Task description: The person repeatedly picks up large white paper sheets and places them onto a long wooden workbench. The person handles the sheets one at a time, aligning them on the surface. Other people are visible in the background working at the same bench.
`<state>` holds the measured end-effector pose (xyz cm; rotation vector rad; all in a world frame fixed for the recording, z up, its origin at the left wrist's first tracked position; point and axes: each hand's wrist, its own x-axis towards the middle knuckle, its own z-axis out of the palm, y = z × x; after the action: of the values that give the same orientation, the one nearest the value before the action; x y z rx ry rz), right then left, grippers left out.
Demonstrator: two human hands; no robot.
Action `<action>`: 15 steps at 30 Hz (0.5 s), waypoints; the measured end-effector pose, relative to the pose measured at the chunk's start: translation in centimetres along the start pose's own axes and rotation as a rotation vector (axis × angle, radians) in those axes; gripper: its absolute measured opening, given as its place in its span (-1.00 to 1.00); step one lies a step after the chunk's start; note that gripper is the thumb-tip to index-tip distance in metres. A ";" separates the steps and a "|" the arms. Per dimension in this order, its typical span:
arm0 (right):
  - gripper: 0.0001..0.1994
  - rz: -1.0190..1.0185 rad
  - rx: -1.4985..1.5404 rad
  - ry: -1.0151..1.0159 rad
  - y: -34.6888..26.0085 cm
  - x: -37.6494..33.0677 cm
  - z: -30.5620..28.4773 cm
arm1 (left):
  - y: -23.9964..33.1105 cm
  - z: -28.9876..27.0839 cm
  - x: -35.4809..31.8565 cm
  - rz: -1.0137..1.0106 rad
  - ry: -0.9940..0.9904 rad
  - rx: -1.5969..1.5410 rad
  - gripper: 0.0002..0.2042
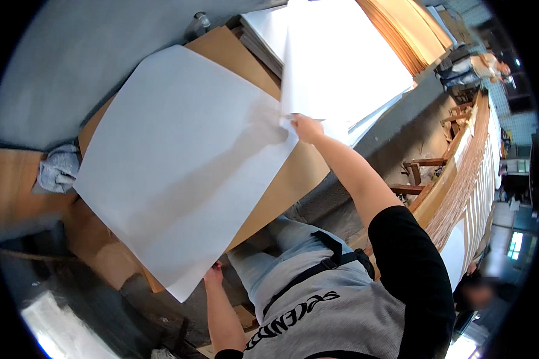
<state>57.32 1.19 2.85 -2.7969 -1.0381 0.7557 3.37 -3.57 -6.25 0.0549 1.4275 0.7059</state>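
L hand (213, 276) pinches near corner of big white sheet (179, 161); R hand (306, 127) grips far corner, over brown board (293, 179).

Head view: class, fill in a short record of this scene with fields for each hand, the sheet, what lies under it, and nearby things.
Left hand: grip on near corner of the large white paper sheet
Right hand: pinches its far corner
Under sheet: brown cardboard board
Nearby: stack of white sheets; crumpled grey cloth
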 end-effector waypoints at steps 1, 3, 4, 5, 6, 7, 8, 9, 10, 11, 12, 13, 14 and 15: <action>-0.73 0.121 0.012 0.003 -0.1 0.7 -0.9 | 0.0 0.1 -0.2 0.012 0.016 0.012 -0.84; -0.74 0.386 0.038 0.161 0.5 2.3 -0.9 | 0.0 0.2 -0.7 0.038 -0.041 0.042 -0.82; -0.75 0.450 0.079 0.152 0.9 2.7 -1.0 | 0.0 0.4 -0.5 0.038 -0.035 0.058 -0.82; -0.75 0.515 0.122 0.143 1.4 3.0 -1.0 | 0.1 0.4 -0.4 0.038 -0.030 0.077 -0.81; -0.76 0.518 0.075 0.177 2.0 3.2 -0.3 | 0.1 0.4 -0.5 0.035 -0.016 0.082 -0.82; -0.77 0.496 0.020 0.128 2.3 2.9 -0.3 | -0.1 0.4 -0.6 0.032 -0.002 0.080 -0.82; -0.77 0.474 -0.035 0.078 2.6 2.3 -0.3 | -0.2 0.5 -0.7 0.029 0.010 0.080 -0.82; -0.78 0.453 -0.088 0.029 2.9 1.5 -0.2 | -0.1 0.4 -0.6 0.025 0.000 0.058 -0.83; -0.79 0.437 -0.083 -0.010 3.3 0.6 -0.4 | -0.1 0.0 -0.5 0.015 -0.010 0.034 -0.83; -0.80 0.418 -0.074 -0.046 3.6 -0.4 -0.7 | -0.2 0.0 -0.4 0.010 -0.022 0.009 -0.84; -0.80 0.399 -0.065 -0.082 3.8 -1.2 -0.7 | -0.3 0.0 -0.5 0.008 -0.017 0.001 -0.85; -0.80 0.389 0.087 -0.063 4.2 -1.8 -0.5 | -0.3 0.3 -0.5 0.008 -0.017 -0.007 -0.85; -0.80 0.377 0.241 -0.047 4.8 -2.1 0.3 | -0.3 0.4 -0.6 0.009 -0.015 -0.013 -0.86; -0.80 0.364 0.394 -0.031 5.2 -2.5 1.1 | -0.5 0.2 -0.3 0.006 -0.038 -0.014 -0.87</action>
<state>58.22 -4.49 1.78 -2.6492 -0.3273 0.9205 3.76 -4.00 -6.17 0.0610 1.3865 0.7163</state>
